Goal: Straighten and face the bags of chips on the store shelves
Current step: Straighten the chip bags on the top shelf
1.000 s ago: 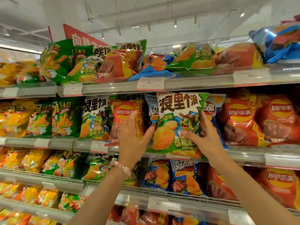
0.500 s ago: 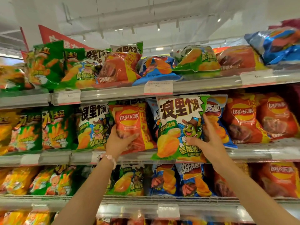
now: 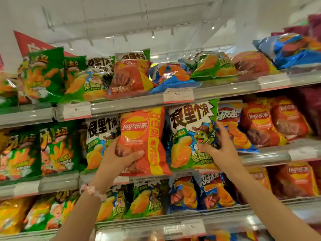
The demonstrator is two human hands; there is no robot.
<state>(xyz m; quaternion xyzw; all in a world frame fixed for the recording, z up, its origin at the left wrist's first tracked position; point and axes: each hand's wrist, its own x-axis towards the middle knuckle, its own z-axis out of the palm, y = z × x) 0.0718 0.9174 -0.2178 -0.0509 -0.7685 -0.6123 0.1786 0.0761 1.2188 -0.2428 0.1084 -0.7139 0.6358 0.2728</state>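
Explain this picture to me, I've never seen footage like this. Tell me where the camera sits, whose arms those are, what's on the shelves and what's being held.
The camera is worn on a person's head, so you look out along their own two bare arms; there is no machine here. In front stand store shelves packed with bags of chips in rows, with price tags clipped to the rails. The left hand, with a pink bead bracelet at the wrist, grips the lower part of an orange Lay's bag, which stands upright facing out on the middle shelf. The right hand holds the right edge of the white and green bag with a cartoon turtle just beside it. Both bags rest at the shelf front, touching side by side.
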